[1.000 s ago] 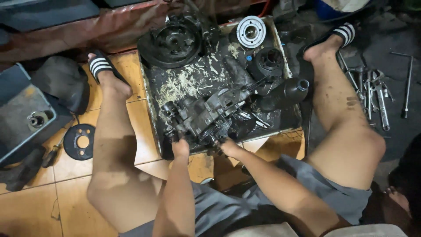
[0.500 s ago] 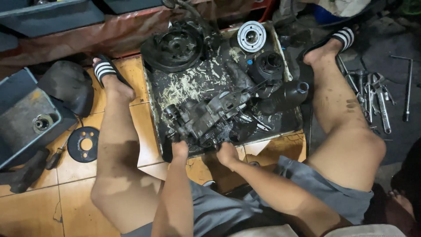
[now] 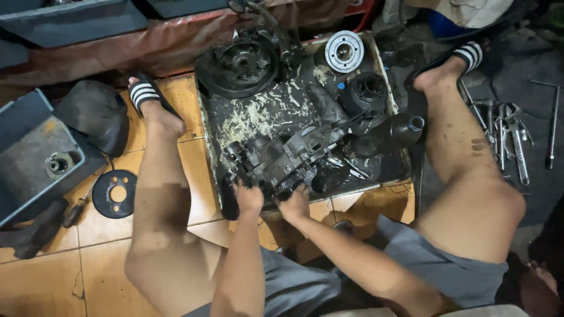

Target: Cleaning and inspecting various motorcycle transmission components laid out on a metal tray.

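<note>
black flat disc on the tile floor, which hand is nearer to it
Left. The left hand grips the greasy engine part in the tray, closer to the black disc on the floor; the right hand is farther across.

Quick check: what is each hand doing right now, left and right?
Left hand: closed on the near end of the greasy engine part.
Right hand: fingers on the same part's near edge; firm grip cannot be told.

a tray [image 3: 207, 126] sits on the floor between the person's legs; in it, an engine block [image 3: 279, 158] lies near, a pulley [image 3: 238, 64] behind, tools [image 3: 505, 138] lie right.
</note>
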